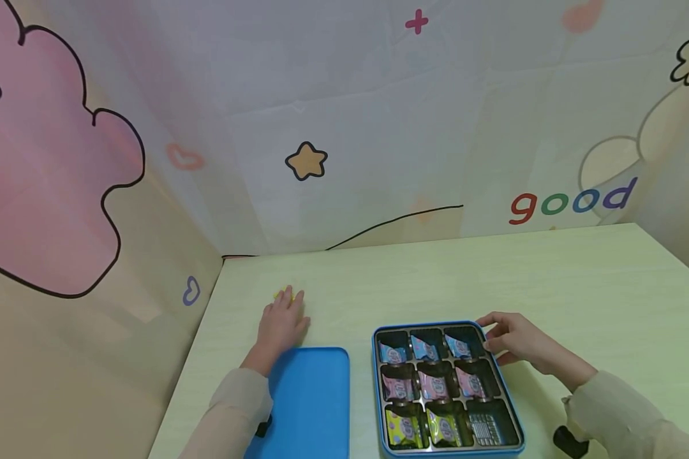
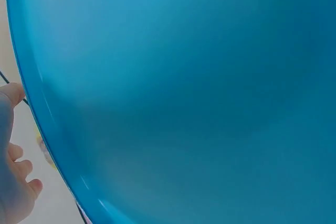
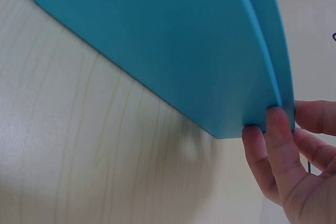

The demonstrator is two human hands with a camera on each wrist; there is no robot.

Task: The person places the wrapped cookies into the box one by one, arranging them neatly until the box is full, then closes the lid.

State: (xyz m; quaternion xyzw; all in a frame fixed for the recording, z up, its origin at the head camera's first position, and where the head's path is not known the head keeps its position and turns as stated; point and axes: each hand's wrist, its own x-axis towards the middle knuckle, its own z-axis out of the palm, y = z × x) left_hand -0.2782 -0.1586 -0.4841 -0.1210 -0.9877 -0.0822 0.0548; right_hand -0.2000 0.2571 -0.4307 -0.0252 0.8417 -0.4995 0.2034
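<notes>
My left hand (image 1: 283, 319) reaches past the far end of a flat blue lid (image 1: 316, 401), fingers extended over a small yellow wrapped packet (image 1: 277, 295) that they mostly hide. Up close in the left wrist view, the lid (image 2: 184, 87) fills most of the picture, with the packet (image 2: 46, 150) peeking past its rim. My right hand (image 1: 517, 341) grips the far right corner of a blue box (image 1: 453, 454), fingertips (image 3: 278, 121) against its wall. Inside, a black tray holds blue packets (image 1: 425, 348), pink packets (image 1: 434, 386) and yellow-green packets (image 1: 444, 428) in rows. The near right compartment shows its ridged floor.
Lid and box lie side by side on a pale wood table (image 1: 367, 287), a narrow strip of tabletop between them. A printed cloth backdrop (image 1: 367, 127) rises along the table's far and left edges. My left forearm (image 1: 229, 414) crosses over the lid's left side.
</notes>
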